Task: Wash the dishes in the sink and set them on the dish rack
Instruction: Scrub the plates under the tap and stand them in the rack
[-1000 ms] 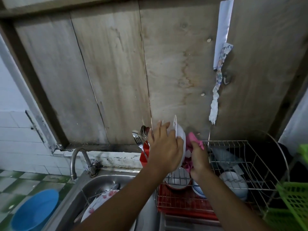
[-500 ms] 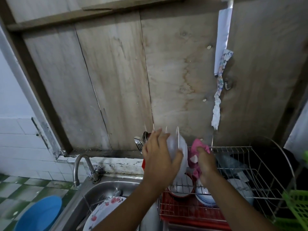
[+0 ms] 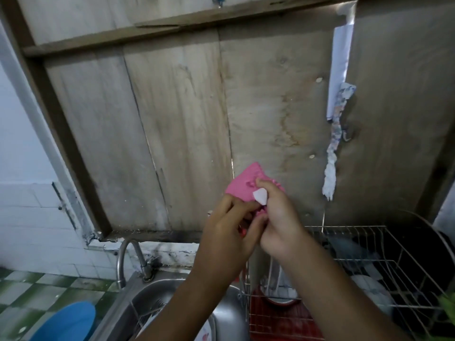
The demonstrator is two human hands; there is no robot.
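Above the rack's left end, my left hand (image 3: 229, 232) and my right hand (image 3: 280, 222) meet in front of the wooden wall. Both hold a pink cloth (image 3: 243, 185), whose upper corner sticks up above my fingers, with a small white patch by my right thumb. Below my wrists, white plates (image 3: 272, 276) stand on edge in the wire dish rack (image 3: 369, 262), over its red tray (image 3: 278, 323). The steel sink (image 3: 221, 313) lies under my left forearm. A flowered plate (image 3: 204, 334) shows at its bottom edge.
A curved steel faucet (image 3: 128, 257) rises at the sink's back left. On the tiled floor to the left sits a blue basin (image 3: 64, 323). More dishes and dark cookware fill the rack's right side (image 3: 369, 286). A twisted rag (image 3: 332, 153) hangs on the wall.
My left hand has let go of the white plate, which is no longer in my hands. Both hands have come together higher up on the pink cloth. The view has tilted upward.
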